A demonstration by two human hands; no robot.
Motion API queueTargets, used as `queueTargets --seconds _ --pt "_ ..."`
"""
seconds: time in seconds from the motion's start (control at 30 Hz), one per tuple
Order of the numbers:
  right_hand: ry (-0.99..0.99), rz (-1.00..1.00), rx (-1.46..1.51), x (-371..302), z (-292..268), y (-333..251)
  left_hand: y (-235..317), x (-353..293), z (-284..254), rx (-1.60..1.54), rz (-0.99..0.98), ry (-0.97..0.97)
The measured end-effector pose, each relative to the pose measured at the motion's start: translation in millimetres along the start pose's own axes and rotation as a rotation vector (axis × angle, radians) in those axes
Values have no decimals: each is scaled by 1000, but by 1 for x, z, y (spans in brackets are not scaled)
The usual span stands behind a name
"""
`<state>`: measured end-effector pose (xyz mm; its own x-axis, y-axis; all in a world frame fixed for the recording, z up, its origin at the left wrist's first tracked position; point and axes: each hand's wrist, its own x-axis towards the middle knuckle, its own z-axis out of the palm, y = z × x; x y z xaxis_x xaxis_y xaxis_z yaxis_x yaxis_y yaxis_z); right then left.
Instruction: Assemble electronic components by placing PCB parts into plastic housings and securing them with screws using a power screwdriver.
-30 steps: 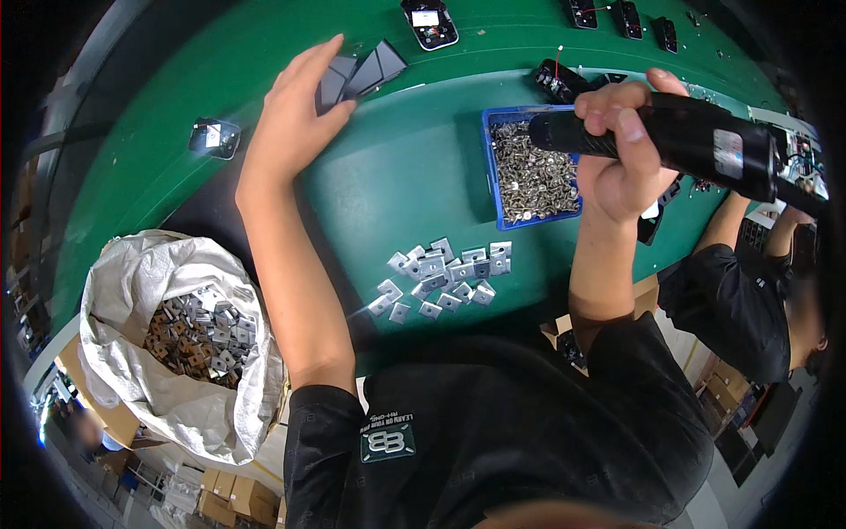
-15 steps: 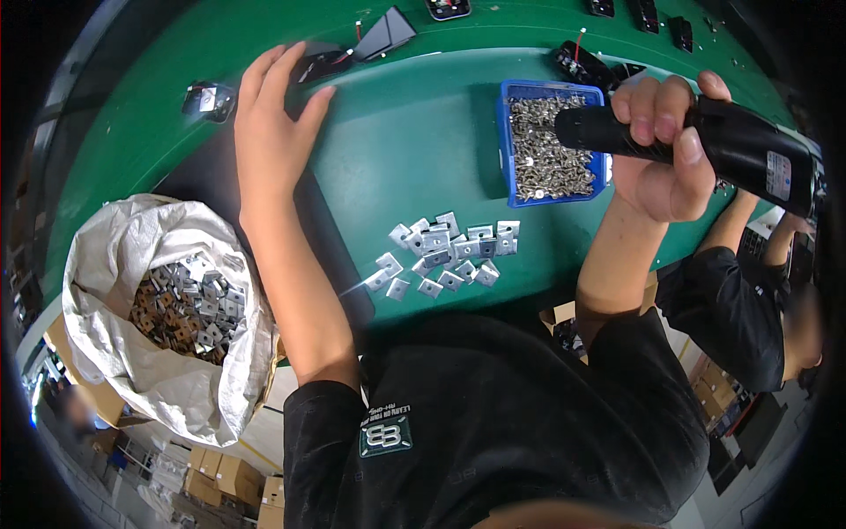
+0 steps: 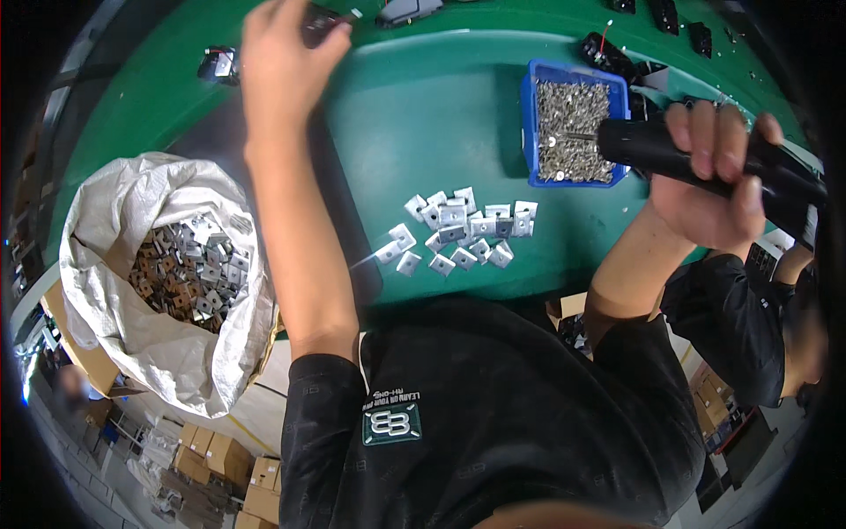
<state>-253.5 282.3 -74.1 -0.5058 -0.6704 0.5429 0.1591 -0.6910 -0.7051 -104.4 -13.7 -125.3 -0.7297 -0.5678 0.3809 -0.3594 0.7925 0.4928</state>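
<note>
Where screws (image 3: 573, 104) fill tray (image 3: 530, 128), right grip (image 3: 718, 189): clasping screwdriver (image 3: 643, 146)
Left grip (image 3: 284, 69): cannot tell; partly hides casing (image 3: 319, 25)
Nearby: metal clips (image 3: 453, 216), sack (image 3: 110, 207)

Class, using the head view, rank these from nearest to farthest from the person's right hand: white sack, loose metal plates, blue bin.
1. Blue bin: nearest, just left of the right hand.
2. Loose metal plates: farther left, nearer the person's body than the bin.
3. White sack: farthest, at far left.
</note>
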Motion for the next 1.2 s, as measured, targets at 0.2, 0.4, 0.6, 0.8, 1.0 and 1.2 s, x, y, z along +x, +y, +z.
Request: queueTargets --seconds 0.2,0.4,0.6,0.8,1.0,1.2 --pt "-63 101 108 1 -14 -9 24 -46 -30 -156 285 -284" --pt "-86 164 81 2 -11 -6 31 -88 -17 -243 248 -451" --pt "47 139 -110 -7 -4 -15 28 -127 -59 -197 237 -566" --pt "54 171 -27 -12 2 -11 38 -167 -60 -235 61 -618" --pt "43 181 48 -6 0 -7 41 -167 -64 -287 -16 -638" --pt "44 188 99 -1 -5 -9 32 -156 -55 -322 -42 -511"
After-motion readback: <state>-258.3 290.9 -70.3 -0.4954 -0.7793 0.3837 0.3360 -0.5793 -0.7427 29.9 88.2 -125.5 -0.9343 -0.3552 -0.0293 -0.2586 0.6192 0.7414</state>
